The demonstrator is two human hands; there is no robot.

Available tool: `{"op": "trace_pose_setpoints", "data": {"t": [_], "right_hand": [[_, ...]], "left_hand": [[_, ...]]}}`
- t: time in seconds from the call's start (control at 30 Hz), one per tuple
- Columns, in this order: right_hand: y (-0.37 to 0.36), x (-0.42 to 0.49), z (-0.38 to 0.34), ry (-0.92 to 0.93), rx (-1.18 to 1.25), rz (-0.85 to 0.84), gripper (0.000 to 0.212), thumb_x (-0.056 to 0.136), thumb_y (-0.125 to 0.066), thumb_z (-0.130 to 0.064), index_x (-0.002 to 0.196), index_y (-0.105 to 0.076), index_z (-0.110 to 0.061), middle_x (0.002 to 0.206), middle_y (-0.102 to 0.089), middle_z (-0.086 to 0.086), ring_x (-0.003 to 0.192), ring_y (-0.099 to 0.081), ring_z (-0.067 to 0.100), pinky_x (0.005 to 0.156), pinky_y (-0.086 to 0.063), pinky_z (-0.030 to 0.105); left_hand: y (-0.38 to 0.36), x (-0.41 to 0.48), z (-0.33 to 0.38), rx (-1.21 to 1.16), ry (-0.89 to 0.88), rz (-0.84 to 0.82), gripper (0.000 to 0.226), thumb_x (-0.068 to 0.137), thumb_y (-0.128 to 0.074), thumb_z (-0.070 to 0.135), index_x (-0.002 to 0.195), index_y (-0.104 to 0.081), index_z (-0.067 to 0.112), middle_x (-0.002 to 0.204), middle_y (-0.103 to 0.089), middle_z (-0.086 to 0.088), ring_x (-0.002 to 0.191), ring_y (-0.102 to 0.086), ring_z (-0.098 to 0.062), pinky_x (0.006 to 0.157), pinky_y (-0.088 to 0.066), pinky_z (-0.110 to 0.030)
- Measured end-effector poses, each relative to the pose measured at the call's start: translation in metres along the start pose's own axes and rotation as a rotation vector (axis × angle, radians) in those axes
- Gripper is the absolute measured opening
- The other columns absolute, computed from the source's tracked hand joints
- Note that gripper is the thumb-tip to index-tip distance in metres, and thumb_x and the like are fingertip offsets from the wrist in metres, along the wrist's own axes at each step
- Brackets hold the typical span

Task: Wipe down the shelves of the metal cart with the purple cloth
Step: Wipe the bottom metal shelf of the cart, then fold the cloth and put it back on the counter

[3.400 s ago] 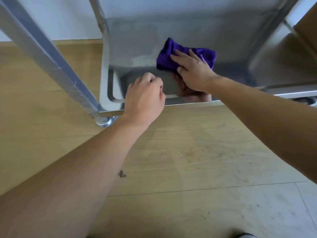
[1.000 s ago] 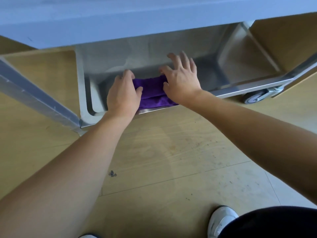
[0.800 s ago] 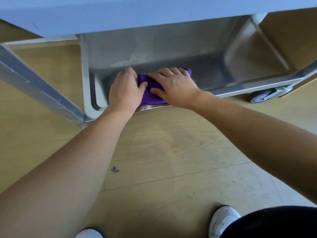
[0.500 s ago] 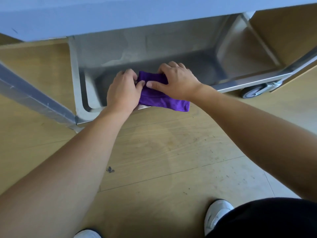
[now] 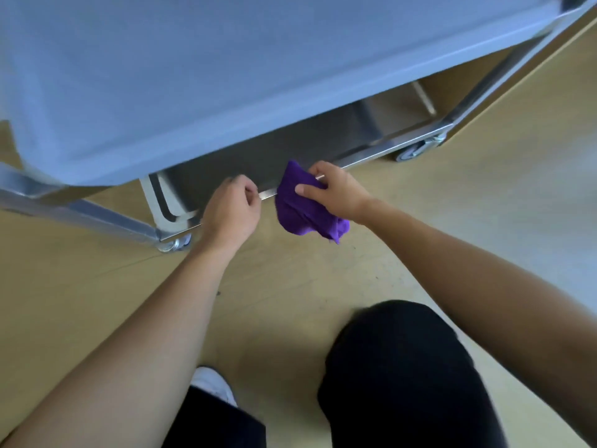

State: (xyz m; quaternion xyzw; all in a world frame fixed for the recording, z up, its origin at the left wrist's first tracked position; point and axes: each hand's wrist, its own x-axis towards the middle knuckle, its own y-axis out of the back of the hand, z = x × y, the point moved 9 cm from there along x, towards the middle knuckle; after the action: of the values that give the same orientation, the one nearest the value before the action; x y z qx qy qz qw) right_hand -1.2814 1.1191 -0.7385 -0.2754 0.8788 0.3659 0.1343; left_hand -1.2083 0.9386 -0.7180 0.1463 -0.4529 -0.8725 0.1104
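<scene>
The purple cloth (image 5: pixel 307 208) is no longer lying on the lower shelf (image 5: pixel 258 156), where both hands were pressing it half a second ago. It is now hanging bunched just right of centre frame, in front of the shelf's front rim and over the wooden floor (image 5: pixel 452 221). The right hand (image 5: pixel 339 194) is pinching its upper part between thumb and curled fingers (image 5: pixel 300 190). The left hand (image 5: pixel 231 211) is hovering at the rim left of centre, fingers (image 5: pixel 248 189) curled. I cannot tell whether they are gripping the rim. The upper shelf (image 5: pixel 226 76) is now filling the top of the frame, so the bottom-shelf pass is probably ending and the cloth is being regathered for another surface.

Counting: one metal cart (image 5: pixel 97 215), two shelves showing, two casters (image 5: pixel 410 153), one cloth, two hands, one white shoe (image 5: pixel 213 384).
</scene>
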Motion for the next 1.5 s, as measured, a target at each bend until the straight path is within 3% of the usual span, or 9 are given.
{"op": "trace_pose_setpoints", "data": {"t": [0.13,0.4,0.57,0.7,0.77,0.87,1.13,1.27,1.5], "right_hand": [[0.042,-0.074,-0.014,-0.098,0.092,0.081,0.035,0.091,-0.064,-0.043,0.112,-0.056,-0.017,0.102,-0.066,0.000,0.091,-0.065,0.019,0.079,-0.054,0.034],[0.160,-0.255,-0.095,-0.265,0.653,0.241,0.029,0.092,-0.066,-0.037,0.113,-0.054,-0.021,0.094,-0.075,0.000,0.078,-0.073,0.017,0.065,-0.059,0.032],[0.267,-0.368,-0.155,-0.293,0.795,0.430,0.022,0.094,-0.063,-0.036,0.112,-0.055,-0.027,0.092,-0.076,0.000,0.080,-0.073,0.019,0.069,-0.061,0.038],[0.356,-0.436,-0.176,-0.302,0.869,0.600,0.021,0.095,-0.062,-0.033,0.112,-0.055,-0.022,0.091,-0.075,0.002,0.079,-0.073,0.023,0.070,-0.061,0.043],[0.392,-0.458,-0.177,-0.309,0.896,0.652,0.021,0.095,-0.062,-0.031,0.111,-0.055,-0.020,0.091,-0.075,0.004,0.080,-0.073,0.026,0.072,-0.060,0.049],[0.454,-0.486,-0.173,-0.288,0.932,0.723,0.020,0.095,-0.062,-0.030,0.110,-0.056,-0.019,0.090,-0.075,0.006,0.081,-0.073,0.028,0.075,-0.059,0.053],[0.580,-0.520,-0.152,-0.218,0.937,0.865,0.019,0.096,-0.062,-0.029,0.110,-0.056,-0.018,0.089,-0.075,0.005,0.080,-0.073,0.027,0.074,-0.060,0.047],[0.610,-0.519,-0.138,-0.214,0.956,0.918,0.019,0.096,-0.062,-0.028,0.110,-0.057,-0.018,0.090,-0.075,0.006,0.082,-0.072,0.028,0.075,-0.060,0.047],[0.653,-0.471,-0.116,-0.250,0.955,0.928,0.018,0.096,-0.062,-0.028,0.109,-0.059,-0.017,0.093,-0.075,0.006,0.082,-0.073,0.027,0.076,-0.060,0.048]], "left_hand": [[0.031,-0.045,0.057,0.010,-0.021,-0.143,0.010,0.092,-0.054,0.021,0.099,-0.062,0.018,0.096,-0.063,0.005,0.084,-0.060,-0.014,0.073,-0.056,-0.037],[0.151,-0.126,0.211,0.034,-0.203,-0.314,0.016,0.095,-0.054,0.024,0.108,-0.062,0.019,0.093,-0.064,0.010,0.083,-0.061,-0.010,0.073,-0.056,-0.033],[0.237,-0.168,0.342,0.069,-0.391,-0.378,0.015,0.096,-0.054,0.022,0.105,-0.065,0.018,0.094,-0.065,0.009,0.078,-0.058,-0.005,0.061,-0.041,-0.010],[0.273,-0.181,0.454,0.070,-0.545,-0.396,0.014,0.096,-0.053,0.026,0.104,-0.064,0.021,0.095,-0.064,0.010,0.081,-0.059,-0.006,0.066,-0.047,-0.019],[0.281,-0.177,0.498,0.086,-0.595,-0.375,0.014,0.096,-0.052,0.027,0.103,-0.063,0.022,0.094,-0.063,0.012,0.078,-0.055,-0.003,0.062,-0.039,-0.013],[0.283,-0.173,0.570,0.099,-0.666,-0.364,0.014,0.096,-0.052,0.026,0.103,-0.063,0.022,0.095,-0.063,0.012,0.077,-0.049,-0.002,0.059,-0.030,-0.009],[0.265,-0.176,0.728,0.223,-0.951,-0.318,0.017,0.096,-0.048,0.023,0.102,-0.063,0.017,0.095,-0.065,0.003,0.082,-0.061,-0.018,0.065,-0.053,-0.038],[0.255,-0.171,0.771,0.364,-1.106,-0.261,0.021,0.096,-0.046,0.025,0.098,-0.064,0.015,0.085,-0.064,0.001,0.073,-0.061,-0.019,0.061,-0.053,-0.037],[0.231,-0.097,0.808,0.320,-1.075,-0.295,0.018,0.095,-0.046,0.026,0.097,-0.062,0.017,0.090,-0.064,0.001,0.076,-0.061,-0.021,0.062,-0.052,-0.038]]}}
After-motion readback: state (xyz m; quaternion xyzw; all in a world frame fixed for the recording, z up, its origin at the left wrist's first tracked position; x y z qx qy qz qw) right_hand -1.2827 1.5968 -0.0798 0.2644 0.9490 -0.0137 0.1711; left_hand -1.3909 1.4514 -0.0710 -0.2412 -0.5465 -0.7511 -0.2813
